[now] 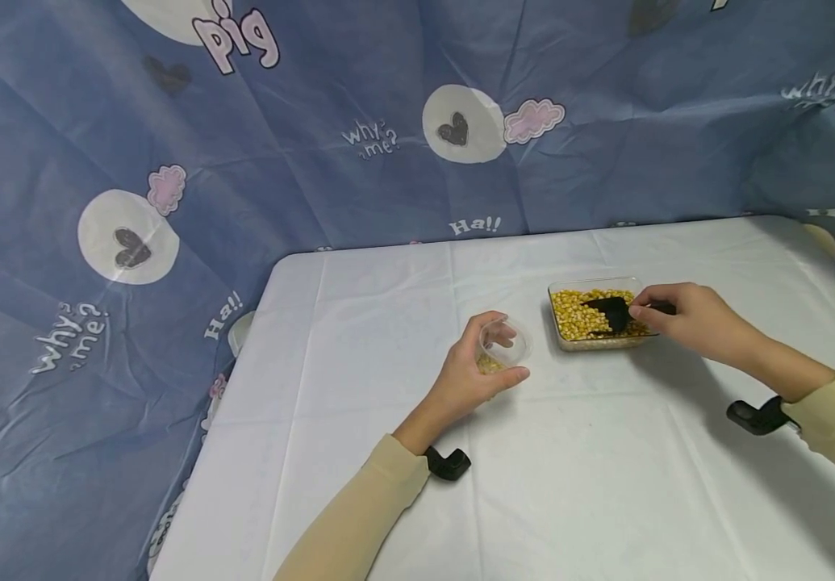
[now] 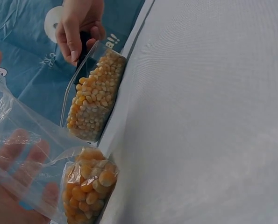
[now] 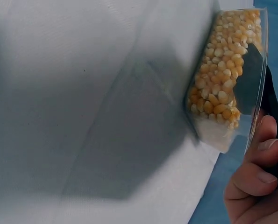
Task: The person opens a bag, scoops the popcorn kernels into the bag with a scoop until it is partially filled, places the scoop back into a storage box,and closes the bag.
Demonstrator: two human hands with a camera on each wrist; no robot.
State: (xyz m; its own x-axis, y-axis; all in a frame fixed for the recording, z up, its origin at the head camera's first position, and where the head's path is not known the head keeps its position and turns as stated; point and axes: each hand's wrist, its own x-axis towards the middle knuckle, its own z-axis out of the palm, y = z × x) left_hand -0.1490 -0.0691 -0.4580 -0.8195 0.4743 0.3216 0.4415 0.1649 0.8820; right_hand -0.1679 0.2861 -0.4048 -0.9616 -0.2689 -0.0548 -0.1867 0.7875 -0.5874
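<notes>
My left hand (image 1: pixel 464 371) curves its fingers and thumb round a clear plastic bag (image 1: pixel 513 343), whose mouth is held wide. Corn kernels (image 2: pixel 87 186) fill the bag's lower part in the left wrist view. To its right, a clear rectangular container (image 1: pixel 591 344) holds many yellow corn kernels (image 1: pixel 571 313). My right hand (image 1: pixel 700 319) pinches the handle of a small black scoop (image 1: pixel 615 311) at the container's right side. The scoop's blade (image 3: pixel 248 81) dips among the kernels, and part of it is hidden there.
A white cloth covers the table (image 1: pixel 569 484), with its left edge sloping down the head view. Behind it hangs a blue printed curtain (image 1: pixel 388 81). Each wrist wears a black device, one on the left wrist (image 1: pixel 448 464) and one on the right (image 1: pixel 757 416).
</notes>
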